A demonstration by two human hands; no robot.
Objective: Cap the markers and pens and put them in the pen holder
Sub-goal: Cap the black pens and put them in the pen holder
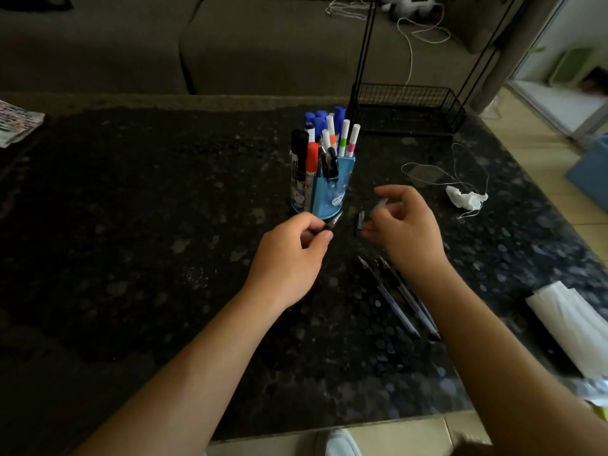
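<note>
You are at a dark speckled stone table (131,225) with a grey sofa (230,44) behind it. Your left hand (289,255) has thumb and forefinger clamped on a black pen (335,220), the other fingers curled under it. The uncapped tip sticks out past your fingertips and ends just short of the base of the blue pen holder (332,192).

Your right hand (408,232) is blurred, with the thumb raised and the fingers loosely curled. Something pale and clear shows between them, but you cannot tell whether they pinch it. A small grey cap (361,220) sits just off your right fingertips, between the two hands. It is too blurred to say whether it is touching them.

The pen holder stands upright just beyond your left fingertips. It is packed with capped markers: blue ones at the back, white ones with orange, green and pink bands, a black one and a red one in front.

Three pens (394,304) lie side by side on the table under your right wrist and forearm. Farther right of your fingers is a crumpled white wad (467,199) with thin cord. A black wire basket (408,110) is behind the holder, and a white plastic bag (566,324) is beside your right forearm
</note>
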